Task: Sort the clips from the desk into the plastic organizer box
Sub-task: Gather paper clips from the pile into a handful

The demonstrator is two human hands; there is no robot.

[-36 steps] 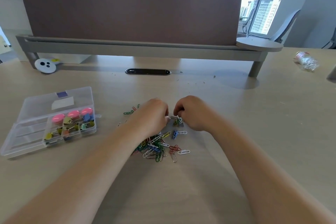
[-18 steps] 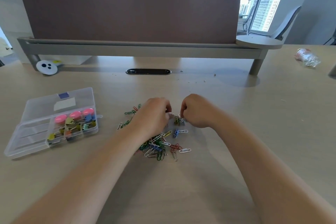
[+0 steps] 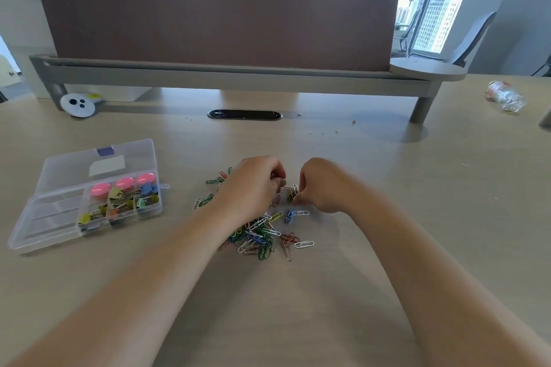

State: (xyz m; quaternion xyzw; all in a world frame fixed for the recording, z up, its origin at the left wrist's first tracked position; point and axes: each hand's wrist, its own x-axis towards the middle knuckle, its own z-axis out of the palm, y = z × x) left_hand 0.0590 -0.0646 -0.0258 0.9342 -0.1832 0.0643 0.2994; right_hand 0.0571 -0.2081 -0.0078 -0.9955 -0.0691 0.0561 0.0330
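A heap of coloured paper clips lies on the desk in front of me. My left hand and my right hand meet just behind the heap, both with fingers curled. Between their fingertips sits a small olive binder clip with wire handles; my right fingers pinch it and my left fingers touch its handle. To the left, the clear plastic organizer box stands with its lid folded back. Its right compartments hold coloured binder clips and pink round magnets; its left compartments show nothing inside.
A brown divider panel on a grey rail runs along the back of the desk. A person in a white shirt stands behind it. A white round device lies back left, a crumpled plastic bottle back right, and a cable slot in the middle.
Both hands have stayed at the binder clip, with the fingertips shifting slightly around it. The view has tilted a little.
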